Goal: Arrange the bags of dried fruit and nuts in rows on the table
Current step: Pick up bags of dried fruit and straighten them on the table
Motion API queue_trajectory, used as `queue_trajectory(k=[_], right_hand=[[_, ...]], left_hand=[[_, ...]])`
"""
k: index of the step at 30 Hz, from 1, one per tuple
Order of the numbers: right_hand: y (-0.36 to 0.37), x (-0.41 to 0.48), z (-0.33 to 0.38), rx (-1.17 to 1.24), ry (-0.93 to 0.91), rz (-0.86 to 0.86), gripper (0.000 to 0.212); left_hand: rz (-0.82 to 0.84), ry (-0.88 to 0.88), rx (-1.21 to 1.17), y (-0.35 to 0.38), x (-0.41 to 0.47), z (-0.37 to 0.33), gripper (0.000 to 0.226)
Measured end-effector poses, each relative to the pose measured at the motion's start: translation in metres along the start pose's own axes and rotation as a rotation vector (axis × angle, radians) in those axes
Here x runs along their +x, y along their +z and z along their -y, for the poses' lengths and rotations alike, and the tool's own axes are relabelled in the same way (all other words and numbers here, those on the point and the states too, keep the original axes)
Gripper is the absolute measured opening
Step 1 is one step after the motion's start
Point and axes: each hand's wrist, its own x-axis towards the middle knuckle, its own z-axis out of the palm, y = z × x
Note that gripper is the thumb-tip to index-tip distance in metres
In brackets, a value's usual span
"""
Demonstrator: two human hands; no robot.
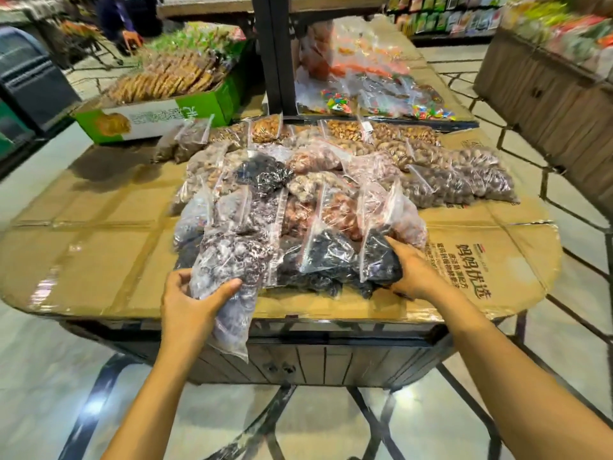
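The left hand (192, 303) grips a clear bag of purplish dried fruit (229, 267) at the near edge of the table (331, 356), well in front of the black post (275, 54) and a little to its left. The thumb lies across the bag's front, the fingers (180, 277) curl behind it, and the bag's lower end hangs over the table edge.

The right hand (411, 270) holds a bag of black dried fruit (381, 257), in front of the post and to its right. Its thumb is on top and its fingers are curled under the bag's lower corner. This bag rests on the flattened cardboard (99, 234) that covers the table.

Between the hands and the post lies a heap of clear zip bags (315, 194), dark fruit nearer and reddish and pale nuts farther. Just in front of the post's foot stands a row of nut bags (345, 129). More brown nut bags (464, 180) lie in overlapping lines to the post's right.

A green box of biscuits (159, 117) sits left of the post, and bags of coloured sweets (365, 94) lie right of it and beyond
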Motion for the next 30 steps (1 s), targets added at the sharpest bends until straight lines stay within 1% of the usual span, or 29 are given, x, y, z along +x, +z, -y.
queue_trajectory(k=[2, 3, 4, 6, 7, 8, 10, 11, 14, 16, 18, 20, 23, 24, 27, 28, 29, 30], right_hand=[[0.004, -0.008, 0.017, -0.097, 0.117, -0.025, 0.1], [0.005, -0.016, 0.033, -0.128, 0.197, -0.074, 0.092], [0.007, -0.025, 0.053, -0.101, 0.243, -0.168, 0.084], [0.019, -0.045, 0.104, 0.09, 0.201, -0.407, 0.064], [0.028, -0.054, 0.132, 0.184, 0.148, -0.476, 0.055], [0.038, -0.061, 0.16, 0.262, 0.107, -0.486, 0.049], [0.061, -0.07, 0.212, 0.441, 0.091, -0.391, 0.043], [0.071, -0.073, 0.238, 0.525, 0.074, -0.331, 0.041], [0.101, -0.075, 0.303, 0.721, 0.019, -0.136, 0.033], [0.116, -0.074, 0.334, 0.767, 0.002, 0.018, 0.032], [0.124, -0.07, 0.358, 0.766, -0.019, 0.1, 0.032], [0.126, -0.061, 0.375, 0.811, -0.002, 0.134, 0.034], [0.131, -0.046, 0.392, 0.895, 0.057, 0.198, 0.052], [0.135, -0.037, 0.394, 0.898, 0.06, 0.23, 0.049], [0.141, -0.012, 0.402, 0.935, 0.072, 0.245, 0.024], [0.143, -0.003, 0.404, 0.982, 0.092, 0.21, 0.02], [0.145, 0.003, 0.408, 1.026, 0.126, 0.148, 0.021], [0.15, 0.01, 0.41, 1.07, 0.156, 0.082, 0.026]], left_hand=[[0.048, -0.002, -0.009, -0.023, 0.01, 0.008, 0.066], [0.073, 0.004, -0.001, -0.036, 0.015, 0.011, 0.067], [0.094, 0.009, 0.008, -0.049, 0.021, 0.015, 0.065], [0.135, 0.017, 0.002, -0.079, 0.03, 0.024, 0.059], [0.162, 0.025, 0.0, -0.094, 0.036, 0.029, 0.06], [0.185, 0.026, 0.012, -0.11, 0.042, 0.036, 0.063], [0.231, 0.032, 0.053, -0.137, 0.056, 0.049, 0.074], [0.255, 0.035, 0.078, -0.15, 0.064, 0.055, 0.075], [0.337, 0.021, 0.128, -0.174, 0.083, 0.067, 0.071], [0.396, 0.035, 0.126, -0.182, 0.093, 0.071, 0.068], [0.482, 0.062, 0.097, -0.186, 0.107, 0.073, 0.065], [0.59, 0.083, 0.059, -0.185, 0.124, 0.074, 0.065], [0.727, 0.152, 0.067, -0.178, 0.153, 0.078, 0.065], [0.774, 0.187, 0.089, -0.175, 0.163, 0.081, 0.064], [0.884, 0.276, 0.179, -0.17, 0.195, 0.087, 0.063], [0.894, 0.318, 0.22, -0.17, 0.206, 0.089, 0.063], [0.88, 0.374, 0.284, -0.171, 0.217, 0.091, 0.066], [0.839, 0.429, 0.365, -0.173, 0.227, 0.094, 0.075]])
